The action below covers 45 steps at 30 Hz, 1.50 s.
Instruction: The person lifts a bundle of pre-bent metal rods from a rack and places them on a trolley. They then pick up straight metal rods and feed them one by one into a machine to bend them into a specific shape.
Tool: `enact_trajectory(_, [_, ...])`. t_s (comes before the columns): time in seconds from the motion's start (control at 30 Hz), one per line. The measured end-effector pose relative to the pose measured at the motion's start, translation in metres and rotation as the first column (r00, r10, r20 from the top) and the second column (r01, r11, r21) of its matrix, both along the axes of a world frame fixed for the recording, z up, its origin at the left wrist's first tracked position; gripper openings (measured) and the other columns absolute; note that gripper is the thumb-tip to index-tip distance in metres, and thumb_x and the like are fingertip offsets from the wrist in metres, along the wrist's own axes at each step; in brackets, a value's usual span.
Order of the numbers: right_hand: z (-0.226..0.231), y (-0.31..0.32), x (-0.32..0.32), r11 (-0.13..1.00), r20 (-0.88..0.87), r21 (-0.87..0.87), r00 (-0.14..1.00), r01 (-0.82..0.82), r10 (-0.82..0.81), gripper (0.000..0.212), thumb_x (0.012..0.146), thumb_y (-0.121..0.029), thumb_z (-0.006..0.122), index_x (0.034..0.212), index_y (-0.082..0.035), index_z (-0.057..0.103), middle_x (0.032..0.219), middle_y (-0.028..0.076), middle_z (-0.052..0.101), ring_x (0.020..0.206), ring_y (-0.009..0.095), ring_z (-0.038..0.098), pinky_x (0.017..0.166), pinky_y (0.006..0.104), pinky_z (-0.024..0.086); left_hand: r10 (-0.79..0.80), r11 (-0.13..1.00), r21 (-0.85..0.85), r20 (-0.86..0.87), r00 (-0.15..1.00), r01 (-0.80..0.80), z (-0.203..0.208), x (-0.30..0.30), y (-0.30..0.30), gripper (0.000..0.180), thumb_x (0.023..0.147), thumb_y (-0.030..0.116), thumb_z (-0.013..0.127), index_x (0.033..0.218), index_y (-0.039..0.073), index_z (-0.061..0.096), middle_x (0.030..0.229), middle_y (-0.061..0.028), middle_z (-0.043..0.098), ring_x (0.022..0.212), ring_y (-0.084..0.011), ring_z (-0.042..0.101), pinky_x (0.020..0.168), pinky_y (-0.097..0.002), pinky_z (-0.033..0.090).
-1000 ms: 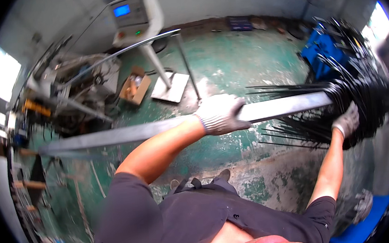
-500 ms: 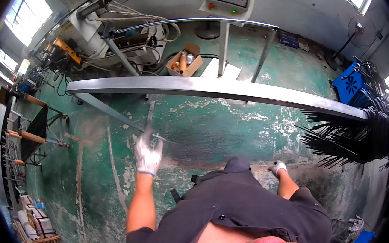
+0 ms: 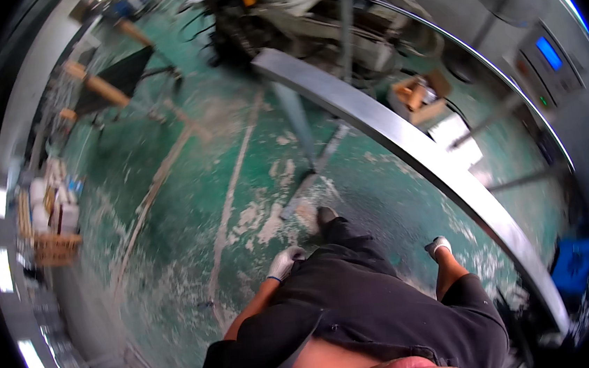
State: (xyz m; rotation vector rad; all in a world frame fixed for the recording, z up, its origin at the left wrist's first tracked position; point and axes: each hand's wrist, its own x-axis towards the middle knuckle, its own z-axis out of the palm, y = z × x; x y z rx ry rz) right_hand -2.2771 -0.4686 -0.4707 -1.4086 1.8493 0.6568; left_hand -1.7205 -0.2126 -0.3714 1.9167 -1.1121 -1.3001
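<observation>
Currently, the rectangular metal bar [image 3: 440,168] runs diag. across the R half of the view, from upper ctr. to lower R, w/ an angled leg [image 3: 294,121] meeting it nr. its upper-L end. L hand [image 3: 286,262]: white-gloved, pos. at the L hip, just beside the dark trousers [image 3: 345,239]; fingers bent inward, tips partly hidden, so contact and any hold can't be told. R hand [image 3: 438,246]: white-gloved w/ dark fingertips, pos. btwn. the dark shirt [image 3: 381,295] and the bar, apart from both; fingers seem bent, but detail is too small to tell if they're spread or pressed together. Beyond the bar, a cardboard box [image 3: 419,106] w/ orange-brown items sits on the green floor [image 3: 122,220]; farther R is a control console [image 3: 558,70] w/ a lit blue screen. Lower R: a blue object [image 3: 573,266], type unclear, nr. the bar's end. Far L: a wicker basket [image 3: 57,250] w/ white containers; upper L, a black sheet [image 3: 117,80] nr. a wooden roller [image 3: 105,90], partly blurred.
</observation>
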Motion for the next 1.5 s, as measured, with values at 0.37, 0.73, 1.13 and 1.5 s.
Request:
enact_trajectory(0.37, [0.142,-0.150,0.602,0.827,0.696,-0.269,0.494,-0.493,0.521,0.062,0.089,-0.026,0.078,0.142,-0.001,0.060,0.133,0.019,0.071,0.123,0.031,0.069,0.105,0.0390,0.053,0.831,0.555,-0.179,0.168,0.530,-0.812,0.044,0.241,-0.076,0.021,0.092,0.020,0.072,0.104,0.003,0.075,0.096,-0.0170,0.077,0.092,-0.0275,0.074,0.085,-0.0384,0.057])
enact_trajectory(0.73, [0.056,-0.261,0.770,0.836,0.298,-0.236,0.782,-0.495,0.547,0.048,0.088,-0.027,0.078,0.128,-0.002,0.071,0.126,0.018,0.075,0.117,0.029,0.072,0.100,0.0390,0.055,0.608,0.794,-0.109,0.166,0.776,-0.598,0.032,0.564,-0.188,0.027,0.090,0.024,0.070,0.108,0.006,0.077,0.104,-0.0177,0.078,0.097,-0.0293,0.076,0.090,-0.0385,0.058])
enact_trajectory(1.13, [-0.022,-0.339,0.934,0.590,0.019,0.197,0.605,-0.783,0.796,0.026,0.098,-0.023,0.060,0.117,-0.017,0.078,0.112,0.012,0.079,0.110,0.030,0.075,0.089,0.0439,0.059,0.730,0.684,-0.251,0.211,0.650,-0.685,0.072,0.899,-0.276,0.021,0.093,0.021,0.070,0.104,0.005,0.077,0.098,-0.0194,0.076,0.092,-0.0320,0.075,0.085,-0.0398,0.058])
enact_trajectory(1.5, [0.008,-0.565,1.463,0.747,0.267,-0.417,0.716,-0.517,0.645,0.048,0.084,-0.027,0.076,0.123,0.000,0.072,0.118,0.021,0.075,0.111,0.036,0.072,0.097,0.0402,0.054,0.862,0.453,-0.667,0.157,0.482,-0.592,0.213,1.232,-0.433,0.021,0.093,0.007,0.073,0.113,-0.001,0.074,0.108,-0.0167,0.076,0.101,-0.0250,0.074,0.094,-0.0363,0.057])
